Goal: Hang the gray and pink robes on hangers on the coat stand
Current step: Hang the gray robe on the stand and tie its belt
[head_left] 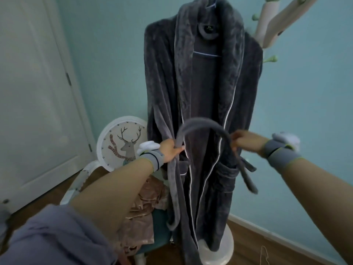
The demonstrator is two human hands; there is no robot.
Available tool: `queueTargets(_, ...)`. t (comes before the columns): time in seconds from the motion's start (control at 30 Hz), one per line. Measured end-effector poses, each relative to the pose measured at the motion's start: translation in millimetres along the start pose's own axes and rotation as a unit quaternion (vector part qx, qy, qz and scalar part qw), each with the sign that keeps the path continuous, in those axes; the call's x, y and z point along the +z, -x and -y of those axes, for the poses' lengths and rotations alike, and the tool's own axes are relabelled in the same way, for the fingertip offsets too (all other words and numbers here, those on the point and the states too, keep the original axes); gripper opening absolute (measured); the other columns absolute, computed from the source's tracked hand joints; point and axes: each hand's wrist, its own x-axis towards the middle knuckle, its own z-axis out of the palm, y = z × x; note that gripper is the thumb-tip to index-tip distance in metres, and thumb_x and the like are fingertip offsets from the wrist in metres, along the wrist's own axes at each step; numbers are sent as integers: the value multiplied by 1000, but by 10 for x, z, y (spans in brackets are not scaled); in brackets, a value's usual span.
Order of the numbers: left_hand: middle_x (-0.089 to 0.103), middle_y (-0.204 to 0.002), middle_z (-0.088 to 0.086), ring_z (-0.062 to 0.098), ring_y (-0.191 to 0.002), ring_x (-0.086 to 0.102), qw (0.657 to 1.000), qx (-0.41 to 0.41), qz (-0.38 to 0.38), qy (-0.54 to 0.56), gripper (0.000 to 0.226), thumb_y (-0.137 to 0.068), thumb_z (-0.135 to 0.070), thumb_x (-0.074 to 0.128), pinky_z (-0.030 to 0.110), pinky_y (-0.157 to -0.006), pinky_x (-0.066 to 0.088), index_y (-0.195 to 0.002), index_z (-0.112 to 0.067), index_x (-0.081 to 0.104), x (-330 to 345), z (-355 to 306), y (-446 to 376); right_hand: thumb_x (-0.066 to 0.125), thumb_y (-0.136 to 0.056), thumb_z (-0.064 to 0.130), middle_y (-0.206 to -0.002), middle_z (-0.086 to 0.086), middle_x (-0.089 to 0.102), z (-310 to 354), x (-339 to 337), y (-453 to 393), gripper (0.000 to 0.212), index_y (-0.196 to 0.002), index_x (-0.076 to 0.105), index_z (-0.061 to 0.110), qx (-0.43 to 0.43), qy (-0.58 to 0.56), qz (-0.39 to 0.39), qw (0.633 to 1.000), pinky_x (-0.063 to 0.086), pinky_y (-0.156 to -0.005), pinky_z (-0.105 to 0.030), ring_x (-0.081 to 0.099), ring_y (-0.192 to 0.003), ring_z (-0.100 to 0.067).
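Observation:
The gray robe hangs open-fronted on a hanger from the coat stand. Its gray belt arches across the front at waist height. My left hand grips the belt's left part beside the robe's left front edge. My right hand pinches the belt's right part, and the loose end dangles below it, blurred. The pink robe lies crumpled on a chair at lower left, partly hidden by my left forearm.
A white chair with a deer picture on its round back stands left of the stand. The stand's round white base rests on wood floor. A thin wire hanger lies on the floor at right. A white door is at left.

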Motion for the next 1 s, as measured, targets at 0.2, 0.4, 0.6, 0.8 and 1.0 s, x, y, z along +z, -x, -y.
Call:
queueTargets(0.2,53,-77,14,32,-81,51,986,70,73,-133,21,-93,-5,43,31,-67,34,-73,-11,44,-48,-190,4,56,-83,-1,-98,-8,59,388,717,-50,29,-110,56,11,-28,-159,127,979,41,-76,-21,53,-95,-21)
queueTargets(0.4,50,-74,5,20,-76,48,990,88,59,-96,2,-87,-11,56,27,-65,36,-86,-9,56,-64,39,-5,41,-87,4,-54,-3,38,531,699,-116,38,-50,40,14,-29,-125,39,991,30,-50,-21,35,-51,-14)
queueTargets(0.6,58,-93,14,27,-87,56,994,10,64,-84,7,-91,-15,50,26,-71,37,-90,-10,54,-50,371,-108,34,-85,4,-55,-6,32,349,230,-205,29,-58,41,12,42,-460,-196,865,29,-29,-9,33,-19,-6)
queueTargets(0.8,48,-133,16,33,-117,52,968,-53,92,-226,38,-98,-23,41,37,-97,43,-132,-8,47,-225,649,-294,30,-85,4,-58,-2,28,120,68,-263,27,-61,40,12,33,-488,-222,844,28,-33,-10,31,-23,-6)
queueTargets(1.0,65,-114,22,37,-108,60,994,2,-88,-67,28,-88,1,48,37,-91,46,-111,0,63,-577,494,-523,43,-88,6,-61,-5,49,-94,803,-292,32,-58,49,15,82,14,97,992,38,-51,-25,45,-52,-15)
